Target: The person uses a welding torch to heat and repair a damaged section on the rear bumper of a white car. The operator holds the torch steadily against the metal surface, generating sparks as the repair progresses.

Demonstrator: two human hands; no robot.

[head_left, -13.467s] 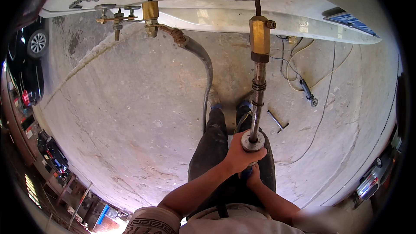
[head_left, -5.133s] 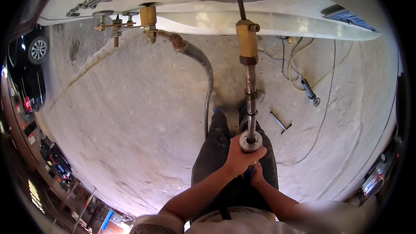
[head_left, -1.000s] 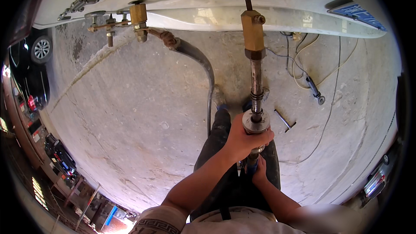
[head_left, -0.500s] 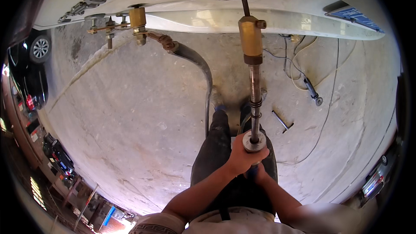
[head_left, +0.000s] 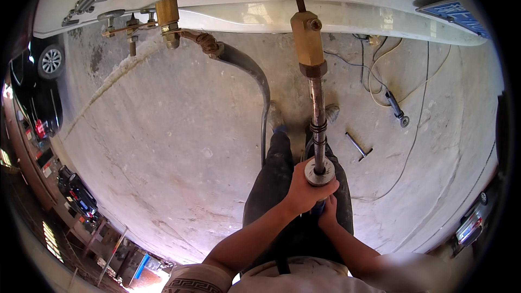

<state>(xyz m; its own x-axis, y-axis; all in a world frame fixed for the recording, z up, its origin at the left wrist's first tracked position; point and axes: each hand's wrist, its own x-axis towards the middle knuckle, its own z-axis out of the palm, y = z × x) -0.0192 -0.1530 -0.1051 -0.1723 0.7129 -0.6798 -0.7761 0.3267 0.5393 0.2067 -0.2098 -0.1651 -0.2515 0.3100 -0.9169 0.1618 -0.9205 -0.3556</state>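
A long steel rod (head_left: 318,125) runs from a brass block (head_left: 307,40), which sits against the white car panel (head_left: 347,5), down to my hands. My left hand (head_left: 304,190) is closed around the round steel weight (head_left: 319,172) at the near end of the rod. Just below it, my right hand (head_left: 328,215) grips the handle, which is mostly hidden. A dark hose (head_left: 255,73) curves from a second brass fitting (head_left: 168,15) on the panel down past my legs.
On the concrete floor (head_left: 163,146) lie a T-shaped wrench (head_left: 358,146) and a small power tool (head_left: 395,108) with thin cables. A dark car (head_left: 38,87) stands at the left; another car's bumper (head_left: 472,222) shows at the right.
A second ago my left hand had the weight farther up the rod; it has slid back down to the near end. The rod stays against the panel.
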